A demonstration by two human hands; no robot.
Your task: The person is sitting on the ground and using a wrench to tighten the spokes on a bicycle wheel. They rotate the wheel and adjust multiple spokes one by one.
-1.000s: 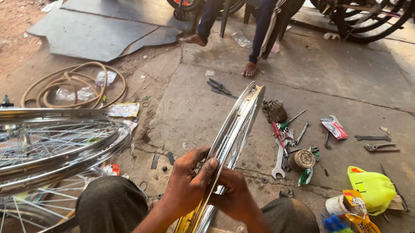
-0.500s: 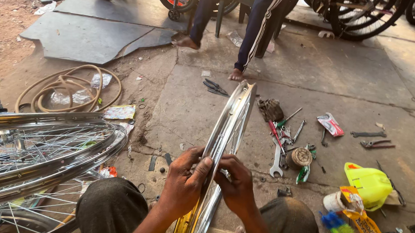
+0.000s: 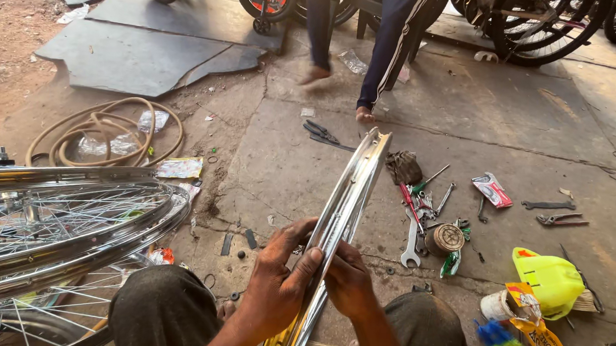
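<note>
While the person is sitting low on the ground with knees apart, these are the things showing:

Rim: a bare chromed wheel rim (image 3: 345, 211) is standing on edge between the knees, running up and away from the person over the concrete floor (image 3: 280, 157).
Left hand: the left hand (image 3: 278, 278) is wrapping around the rim's left side, fingers curling over its edge, gripping it.
Right hand: the right hand (image 3: 348, 279) is pressing against the rim's right side, fingers clasping it just opposite the left.
Wheels: spoked wheels (image 3: 63, 215) are lying stacked just to the left of the person's knee.
Hose: a coiled tan hose (image 3: 103, 135) is lying further left, well apart from the rim.
Tools: a spanner (image 3: 411, 240), screwdrivers (image 3: 421, 190) and a round metal part (image 3: 445, 238) are lying scattered to the right of the rim.
Container: a yellow-green plastic container (image 3: 547, 277) is sitting near the right knee.
Other person: someone's legs in dark trousers (image 3: 387, 49) are showing beyond the rim, bare feet on the floor.
Bicycles: bicycle wheels (image 3: 545, 31) are standing along the far edge.
</note>
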